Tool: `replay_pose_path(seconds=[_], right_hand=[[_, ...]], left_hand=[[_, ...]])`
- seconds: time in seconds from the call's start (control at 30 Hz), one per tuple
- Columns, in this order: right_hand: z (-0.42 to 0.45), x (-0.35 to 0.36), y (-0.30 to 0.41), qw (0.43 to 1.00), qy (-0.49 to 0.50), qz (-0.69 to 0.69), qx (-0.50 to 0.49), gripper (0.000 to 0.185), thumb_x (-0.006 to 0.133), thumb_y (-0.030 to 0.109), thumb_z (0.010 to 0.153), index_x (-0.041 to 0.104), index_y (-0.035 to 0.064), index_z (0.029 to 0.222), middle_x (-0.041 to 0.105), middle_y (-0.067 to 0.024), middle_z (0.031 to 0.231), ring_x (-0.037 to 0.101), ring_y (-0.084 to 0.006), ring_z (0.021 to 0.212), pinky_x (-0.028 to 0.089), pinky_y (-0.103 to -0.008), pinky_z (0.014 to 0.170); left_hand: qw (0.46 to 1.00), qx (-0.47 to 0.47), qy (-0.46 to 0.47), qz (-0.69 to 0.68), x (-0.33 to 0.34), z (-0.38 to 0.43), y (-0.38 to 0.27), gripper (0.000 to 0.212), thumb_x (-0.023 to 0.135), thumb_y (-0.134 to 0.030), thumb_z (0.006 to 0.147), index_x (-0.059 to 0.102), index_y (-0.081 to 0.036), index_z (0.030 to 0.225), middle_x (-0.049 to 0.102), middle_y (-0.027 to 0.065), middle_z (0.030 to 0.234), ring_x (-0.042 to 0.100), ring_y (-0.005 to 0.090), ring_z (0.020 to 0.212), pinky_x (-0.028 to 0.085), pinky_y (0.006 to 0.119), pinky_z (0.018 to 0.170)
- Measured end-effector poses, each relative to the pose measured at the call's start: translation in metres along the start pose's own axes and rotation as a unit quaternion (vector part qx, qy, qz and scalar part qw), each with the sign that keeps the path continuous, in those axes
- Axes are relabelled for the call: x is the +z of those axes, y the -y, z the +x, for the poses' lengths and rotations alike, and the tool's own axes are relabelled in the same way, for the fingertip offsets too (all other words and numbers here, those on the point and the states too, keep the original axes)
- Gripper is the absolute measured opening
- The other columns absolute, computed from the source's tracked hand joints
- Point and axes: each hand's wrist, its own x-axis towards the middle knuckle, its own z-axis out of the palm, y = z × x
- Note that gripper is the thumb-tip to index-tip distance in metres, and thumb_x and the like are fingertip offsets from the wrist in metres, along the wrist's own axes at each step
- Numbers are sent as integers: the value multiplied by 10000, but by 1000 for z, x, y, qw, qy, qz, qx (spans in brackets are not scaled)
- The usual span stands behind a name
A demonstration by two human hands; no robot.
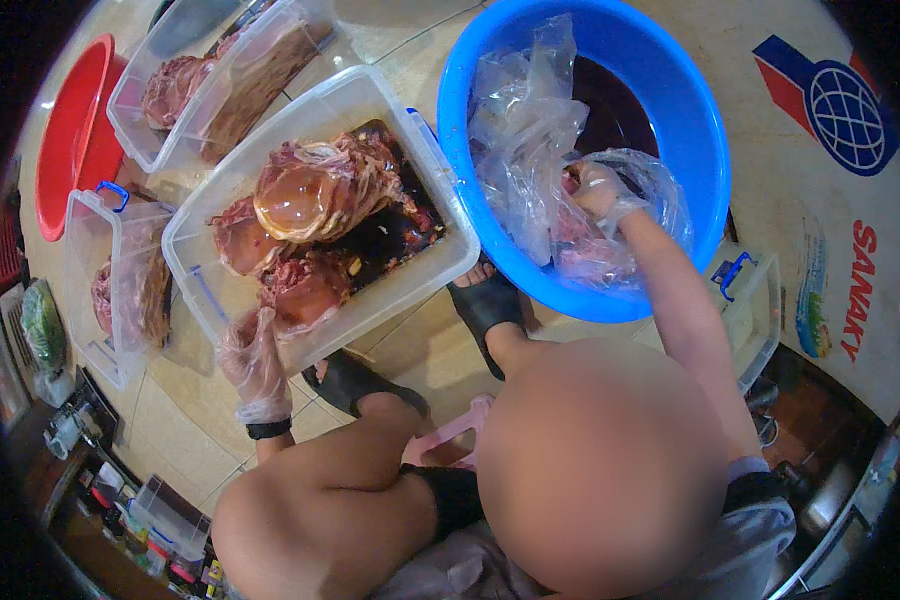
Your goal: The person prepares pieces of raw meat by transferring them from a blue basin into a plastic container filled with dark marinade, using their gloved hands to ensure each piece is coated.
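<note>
My left hand [249,360], in a clear plastic glove and with a black band at the wrist, grips the near rim of a clear plastic container [450,259]. Large pieces of raw meat [311,191] lie in this container in dark liquid. Inside a blue plastic tub [690,97], my right hand [604,191], gloved too, reaches into an open clear plastic bag [664,176]. Its fingers close on raw meat [570,178] there; the fingertips are partly hidden. Crumpled plastic [525,135] lies beside it, over dark liquid in the tub.
More raw meat fills a clear container [146,146] at the upper left and a smaller one [94,300] below it. A red basin [75,135] leans at the far left. My sandaled feet [487,300] stand between container and tub. Behind the tub's right side sits another clear container [757,322].
</note>
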Motion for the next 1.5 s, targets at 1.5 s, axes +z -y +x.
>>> replay_pose_path(seconds=[1.5], right_hand=[[27, 152, 305, 721, 275, -348, -532, 189, 622, 86, 786, 734, 4, 914, 720, -197, 905, 703, -356, 933, 558, -444, 818]], left_hand=[[992, 63, 8, -110, -6, 5, 3, 279, 755, -80, 853, 647, -23, 1104, 673, 70, 888, 641, 129, 813, 531, 277, 711]])
